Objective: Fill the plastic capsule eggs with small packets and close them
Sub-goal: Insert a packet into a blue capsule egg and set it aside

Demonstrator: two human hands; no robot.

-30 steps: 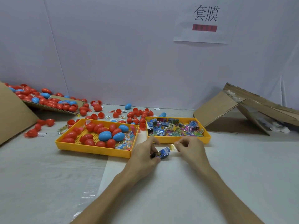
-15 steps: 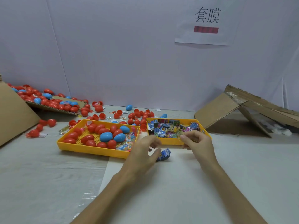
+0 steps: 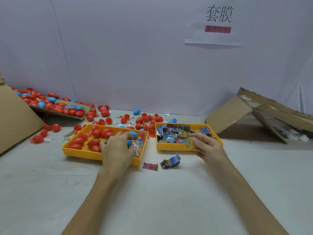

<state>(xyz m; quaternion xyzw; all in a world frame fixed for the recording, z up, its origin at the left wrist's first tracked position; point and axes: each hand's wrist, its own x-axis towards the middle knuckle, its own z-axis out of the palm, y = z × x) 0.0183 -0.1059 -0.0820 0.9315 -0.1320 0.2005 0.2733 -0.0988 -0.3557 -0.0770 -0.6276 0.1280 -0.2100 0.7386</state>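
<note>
Eggs (image 3: 94,142), mostly red with a few blue, lie in the egg tray (image 3: 81,152), and many more are strewn on the surface (image 3: 152,200) behind it. The left hand (image 3: 116,148) is over that tray's right half, its grip curled down onto a blue egg (image 3: 129,143); whether it has closed round the egg I cannot tell. Right of the egg tray, at the packet tray's (image 3: 171,146) front rim, the right hand's (image 3: 209,147) grip pinches a clear packet (image 3: 190,142). A pink packet (image 3: 150,166) and a blue packet (image 3: 171,162) lie just in front of the egg tray's right corner.

The step seems to be fetching a shell for the held packet. Take one egg only and lift it clear of its neighbours. Keep the packet folded small so nothing catches in the seam, then press the halves fully together.
</note>
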